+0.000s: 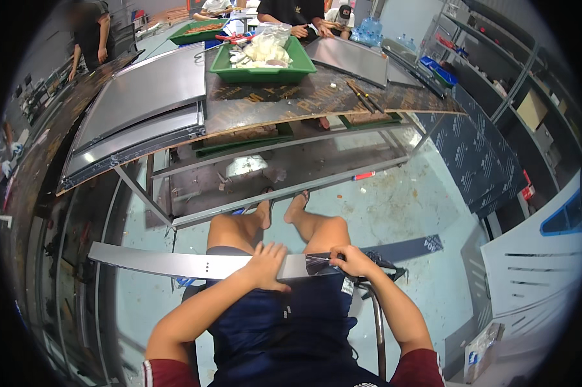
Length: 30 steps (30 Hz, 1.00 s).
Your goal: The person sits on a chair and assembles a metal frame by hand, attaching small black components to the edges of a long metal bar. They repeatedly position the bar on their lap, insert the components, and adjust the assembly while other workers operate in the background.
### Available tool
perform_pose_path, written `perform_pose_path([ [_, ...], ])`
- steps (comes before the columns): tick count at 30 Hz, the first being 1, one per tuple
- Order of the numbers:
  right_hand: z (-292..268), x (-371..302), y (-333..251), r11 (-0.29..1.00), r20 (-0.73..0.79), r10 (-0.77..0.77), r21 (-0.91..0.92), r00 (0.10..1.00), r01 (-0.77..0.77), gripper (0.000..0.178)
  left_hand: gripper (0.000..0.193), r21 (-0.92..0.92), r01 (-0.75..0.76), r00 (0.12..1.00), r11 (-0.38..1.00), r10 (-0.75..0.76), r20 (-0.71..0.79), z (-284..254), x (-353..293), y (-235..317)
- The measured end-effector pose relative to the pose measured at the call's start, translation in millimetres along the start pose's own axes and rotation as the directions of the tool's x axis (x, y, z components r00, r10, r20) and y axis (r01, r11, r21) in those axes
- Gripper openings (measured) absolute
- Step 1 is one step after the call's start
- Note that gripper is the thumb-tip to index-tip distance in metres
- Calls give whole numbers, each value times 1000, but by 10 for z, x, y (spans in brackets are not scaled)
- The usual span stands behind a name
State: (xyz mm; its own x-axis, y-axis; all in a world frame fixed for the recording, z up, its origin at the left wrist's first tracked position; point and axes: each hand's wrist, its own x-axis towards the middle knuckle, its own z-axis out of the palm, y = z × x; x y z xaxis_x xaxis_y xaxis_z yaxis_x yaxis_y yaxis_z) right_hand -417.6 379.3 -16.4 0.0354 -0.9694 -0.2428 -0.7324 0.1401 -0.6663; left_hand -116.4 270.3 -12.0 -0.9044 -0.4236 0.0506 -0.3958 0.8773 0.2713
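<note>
tray [265, 75] — white pieces [260, 63] inside, hands [265, 266] on strip [175, 262]

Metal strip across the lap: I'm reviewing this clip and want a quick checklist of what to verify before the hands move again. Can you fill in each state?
1. Metal strip supported: ok, it lies across the thighs.
2. Left hand on the strip: ok, spread over the bare silver part.
3. Right hand at the dark film: ok, fingers closed at its edge.
4. Top face bare end to end: not ok, film covers the right-hand portion.
5. Both strip ends in view: ok.
6. Underside free of film: cannot tell, it faces away from the camera.
</note>
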Motion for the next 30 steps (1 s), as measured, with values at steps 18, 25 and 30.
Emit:
perform_pose_path([
  [18, -3685, -3004, 1921, 629, -751, 659, 571, 27, 527, 20, 71, 45, 126, 992, 991, -126, -7, 338, 227, 32],
  [25, -5058, -4436, 1160, 844, -609, 483, 132, -629, 520, 29, 73, 46, 158, 987, 986, -157, -21, 351, 314, 13],
  [30, -5490, -5422, 160, 967, -308, 94, -199, -947, 161, 21, 70, 34, 198, 979, 980, -199, 41, 348, 330, -49],
])
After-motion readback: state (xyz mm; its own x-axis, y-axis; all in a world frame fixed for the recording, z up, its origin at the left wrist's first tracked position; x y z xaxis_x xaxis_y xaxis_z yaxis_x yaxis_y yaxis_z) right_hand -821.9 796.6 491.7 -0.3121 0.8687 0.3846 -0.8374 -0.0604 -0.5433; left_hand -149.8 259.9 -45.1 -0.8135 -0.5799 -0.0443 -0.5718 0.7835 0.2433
